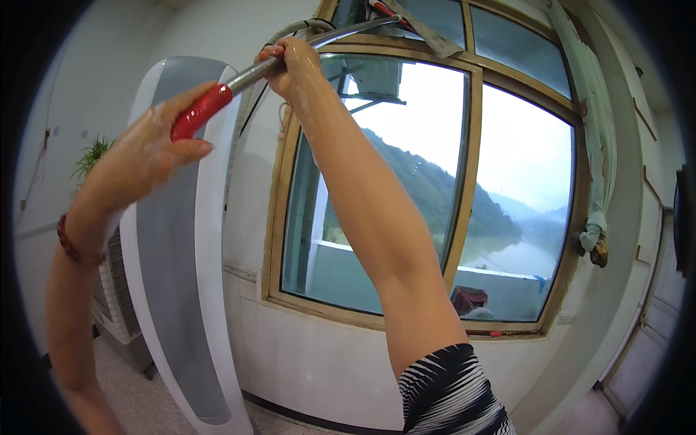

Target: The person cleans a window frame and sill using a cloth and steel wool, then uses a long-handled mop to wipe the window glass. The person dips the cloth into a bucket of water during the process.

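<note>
A metal pole [252, 76] with a red grip [201, 113] slants up to the right across the window. My right hand [295, 64] is closed around its bare metal part, high above the rest of my arm. Nearer the left edge, my left hand [147, 138] has the red grip between thumb and fingers, with the palm at its lower end. Both hands look wet, with suds on the skin. At the pole's far end, a red-and-white head with a grey cloth [435, 38] hanging from it lies against the upper panes.
Beside the wood-framed window [474, 179] stands a tall white-and-grey floor air conditioner [168, 244]. A hose [296, 26] runs through the wall above. Knotted green curtain [595, 136] hangs at right. Behind my left arm are an air cooler [117, 283] and a potted plant [93, 155].
</note>
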